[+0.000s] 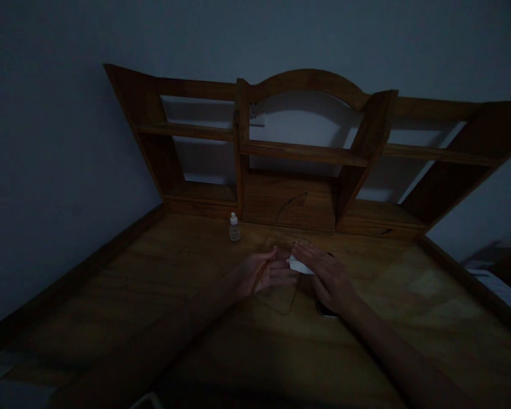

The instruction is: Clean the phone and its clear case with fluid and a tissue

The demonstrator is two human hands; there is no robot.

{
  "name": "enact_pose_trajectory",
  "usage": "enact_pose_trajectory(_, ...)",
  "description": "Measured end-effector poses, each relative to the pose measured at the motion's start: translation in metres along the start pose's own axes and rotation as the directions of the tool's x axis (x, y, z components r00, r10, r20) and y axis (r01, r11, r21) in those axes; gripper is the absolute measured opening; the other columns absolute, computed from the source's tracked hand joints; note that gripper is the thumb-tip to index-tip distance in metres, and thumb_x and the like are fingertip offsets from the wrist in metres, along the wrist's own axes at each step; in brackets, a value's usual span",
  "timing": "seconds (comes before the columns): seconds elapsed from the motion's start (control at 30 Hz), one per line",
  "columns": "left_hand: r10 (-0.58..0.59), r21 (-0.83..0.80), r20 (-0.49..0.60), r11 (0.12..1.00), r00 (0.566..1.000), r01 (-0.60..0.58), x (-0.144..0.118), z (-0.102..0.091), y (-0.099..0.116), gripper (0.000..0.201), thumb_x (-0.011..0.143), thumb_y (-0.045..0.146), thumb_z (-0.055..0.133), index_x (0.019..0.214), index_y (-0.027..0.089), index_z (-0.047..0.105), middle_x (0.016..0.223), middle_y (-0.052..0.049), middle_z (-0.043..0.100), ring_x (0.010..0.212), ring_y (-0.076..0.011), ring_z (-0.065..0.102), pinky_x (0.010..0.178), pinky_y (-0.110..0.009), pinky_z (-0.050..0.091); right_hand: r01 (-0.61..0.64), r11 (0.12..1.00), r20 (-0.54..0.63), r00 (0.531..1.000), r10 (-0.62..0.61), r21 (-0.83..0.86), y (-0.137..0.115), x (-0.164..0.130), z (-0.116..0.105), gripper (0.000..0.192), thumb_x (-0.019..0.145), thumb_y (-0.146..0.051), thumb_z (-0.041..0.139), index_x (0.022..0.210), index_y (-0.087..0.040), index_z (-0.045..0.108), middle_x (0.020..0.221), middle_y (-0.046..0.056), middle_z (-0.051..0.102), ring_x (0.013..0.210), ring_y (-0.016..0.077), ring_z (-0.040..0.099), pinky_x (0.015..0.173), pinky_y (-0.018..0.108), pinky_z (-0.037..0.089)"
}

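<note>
My left hand [255, 274] is closed on the left side of a clear phone case [277, 302], its fingers visible through the see-through plastic. My right hand [331, 279] presses a small white tissue [300, 265] against the upper right part of the case. Its fingers are closed over the tissue and hide much of it. Beneath the right hand, a dark phone [325, 309] lies on the desk, mostly covered. Just beyond my left hand a small clear bottle with a white dropper top [234, 231] stands upright.
A wooden shelf unit [296, 152] with several compartments runs along the back of the wooden desk [153, 284]. A wall socket [256, 113] shows through it. Raised wooden edges border the desk at left and right. The room is dim.
</note>
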State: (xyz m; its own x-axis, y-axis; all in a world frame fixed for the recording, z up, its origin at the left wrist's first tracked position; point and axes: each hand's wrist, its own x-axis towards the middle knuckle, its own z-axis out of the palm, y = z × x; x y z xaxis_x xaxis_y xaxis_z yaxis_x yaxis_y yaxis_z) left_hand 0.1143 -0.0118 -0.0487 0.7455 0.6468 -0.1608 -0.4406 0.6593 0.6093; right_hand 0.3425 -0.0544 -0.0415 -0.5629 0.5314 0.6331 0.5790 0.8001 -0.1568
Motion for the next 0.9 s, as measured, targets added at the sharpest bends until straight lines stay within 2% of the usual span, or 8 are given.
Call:
enact_pose_trajectory(0.07,-0.034,0.004,0.001,0.999,0.999,0.034,-0.002,0.002,-0.001,0.037,0.098,0.032,0.043,0.112,0.005,0.063,0.109,-0.022,0.070,0.113,-0.0292,0.064,0.107,-0.048,0.039,-0.114,0.993,-0.038,0.993,0.114,0.021,0.004,0.000,0.005,0.057,0.093,-0.010,0.038,0.148,-0.023,0.041,0.152,0.007,0.044,0.143,0.0243,0.038,0.116,0.052,0.036)
enact_pose_trajectory(0.17,-0.033,0.015,-0.017,0.999,0.999,0.033,-0.002,0.001,-0.002,0.037,0.098,0.030,0.042,0.116,0.005,0.062,0.114,-0.023,0.069,0.119,-0.0298,0.062,0.109,-0.049,0.038,-0.289,0.952,-0.116,0.947,0.299,0.100,0.006,-0.001,0.013,0.058,0.094,-0.007,0.037,0.149,-0.026,0.040,0.155,0.005,0.039,0.144,0.0230,0.035,0.117,0.052,0.034)
enact_pose_trajectory(0.23,-0.002,0.001,-0.028,1.000,1.000,0.002,0.000,-0.002,-0.003,0.036,0.098,0.028,0.043,0.118,0.004,0.061,0.117,-0.023,0.067,0.121,-0.0297,0.060,0.110,-0.048,0.037,-0.359,0.918,-0.134,0.914,0.382,0.171,0.003,-0.002,0.019,0.061,0.094,-0.006,0.036,0.150,-0.029,0.036,0.155,0.003,0.039,0.143,0.0217,0.035,0.117,0.050,0.035)
enact_pose_trajectory(0.3,0.066,-0.033,-0.058,0.997,0.996,-0.068,0.004,-0.005,-0.005,0.035,0.097,0.028,0.045,0.119,0.005,0.061,0.121,-0.023,0.066,0.122,-0.0289,0.059,0.111,-0.047,0.037,-0.384,0.895,-0.120,0.901,0.417,0.226,-0.004,-0.003,0.023,0.063,0.094,-0.005,0.036,0.151,-0.030,0.033,0.154,0.002,0.041,0.142,0.0209,0.037,0.117,0.048,0.035)
enact_pose_trajectory(0.43,0.226,-0.052,-0.147,0.970,0.963,-0.236,0.008,-0.009,-0.003,0.035,0.098,0.028,0.044,0.122,0.008,0.060,0.129,-0.018,0.063,0.127,-0.0259,0.056,0.113,-0.043,0.036,-0.343,0.895,-0.041,0.929,0.368,0.284,-0.021,-0.001,0.029,0.066,0.091,-0.004,0.037,0.152,-0.029,0.030,0.153,0.002,0.041,0.141,0.0210,0.039,0.115,0.046,0.038)
enact_pose_trajectory(0.57,0.290,-0.025,-0.194,0.953,0.937,-0.301,0.007,-0.015,0.001,0.035,0.098,0.029,0.042,0.123,0.011,0.061,0.135,-0.015,0.060,0.133,-0.0227,0.050,0.114,-0.036,0.035,-0.286,0.909,-0.004,0.954,0.301,0.304,-0.029,0.001,0.031,0.069,0.089,-0.002,0.040,0.152,-0.029,0.032,0.149,0.002,0.046,0.140,0.0214,0.040,0.113,0.046,0.040)
enact_pose_trajectory(0.77,0.284,-0.139,-0.223,0.938,0.932,-0.319,0.013,-0.025,0.001,0.035,0.099,0.025,0.037,0.121,0.006,0.058,0.131,-0.017,0.062,0.131,-0.0224,0.052,0.113,-0.034,0.037,-0.155,0.958,-0.097,0.978,0.183,0.240,-0.031,-0.001,0.019,0.057,0.089,-0.006,0.043,0.142,-0.026,0.051,0.134,0.006,0.062,0.122,0.0223,0.061,0.100,0.040,0.055)
enact_pose_trajectory(0.9,0.287,-0.128,-0.235,0.938,0.929,-0.322,0.012,-0.027,0.004,0.036,0.100,0.023,0.031,0.117,0.010,0.060,0.129,-0.014,0.063,0.131,-0.0198,0.052,0.111,-0.032,0.040,0.002,0.995,-0.153,0.988,0.013,0.096,-0.034,0.001,0.009,0.059,0.089,-0.006,0.046,0.146,-0.023,0.044,0.133,0.009,0.064,0.119,0.0215,0.064,0.094,0.037,0.059)
